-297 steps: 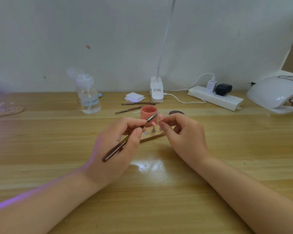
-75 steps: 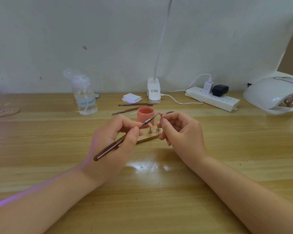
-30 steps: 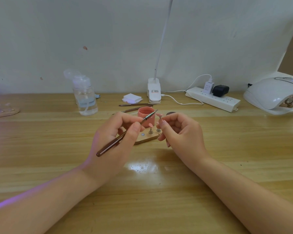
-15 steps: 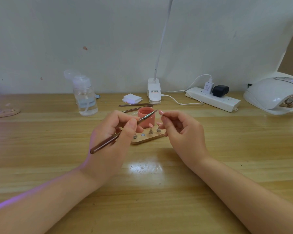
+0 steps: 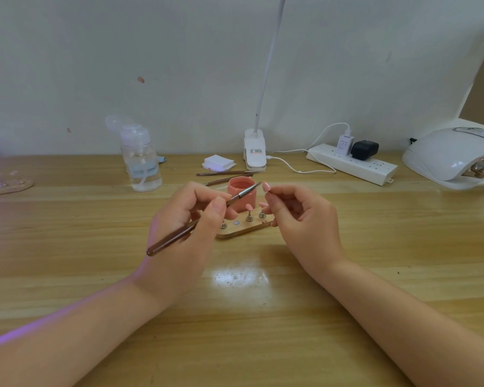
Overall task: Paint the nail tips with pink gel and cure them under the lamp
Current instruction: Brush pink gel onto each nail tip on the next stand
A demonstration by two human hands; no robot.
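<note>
pinching brush [image 5: 204, 219] and nail tip [image 5: 266, 186]

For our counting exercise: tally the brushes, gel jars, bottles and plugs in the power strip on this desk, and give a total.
Brushes: 3 (held brush, far brush, near brush)
Jars: 1 (jar)
Bottles: 1 (bottle)
Plugs: 2 (white plug, black plug)
Total: 7

Two hands [image 5: 187, 233], three brushes [image 5: 199, 222], one pink gel jar [image 5: 242, 191], one wooden nail stand [image 5: 245, 227], two curing lamps [image 5: 453, 157].
</note>
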